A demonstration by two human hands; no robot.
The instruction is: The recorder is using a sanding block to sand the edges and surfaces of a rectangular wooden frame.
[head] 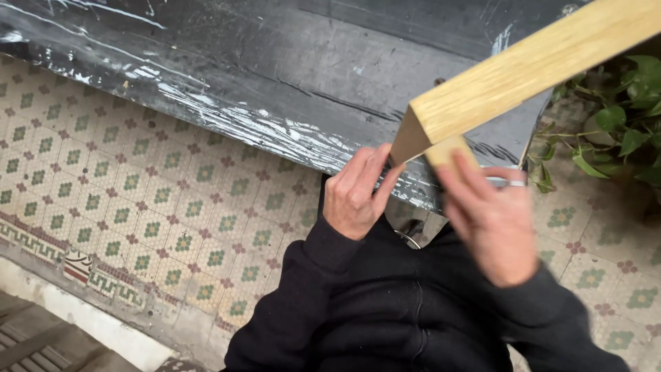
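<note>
Head view, looking down over both hands at the near edge of a dark counter (289,76). A long squared beam of pale wood (523,72) runs from the upper right corner down toward the hands, its cut end face (411,141) pointing at the person and hanging just above and between the two hands. The left hand (354,196) sits just left of the beam's end, fingers curled and the thumb (385,186) stretched up so that its tip meets the lower edge of the end face; the hand is neither flat nor fully closed. The right hand (492,224), blurred by motion, lies just right of and below the beam's end, its fingers (461,176) extended upward against a small pale block (449,150) that sits under the beam; whether the fingertips pinch that block or merely press on it cannot be told. A ring (516,183) shows on one finger of this hand. Both wrists emerge from black sleeves (310,289). Beyond the hands the counter is wrapped in a scratched, glossy black film with white scuffs along its edge. To the left of the left hand the floor (138,200) carries small patterned tiles in cream, green and red, with a darker border nearer the person. To the right of the right hand, green leafy plants (620,131) stand beside the counter's corner.
</note>
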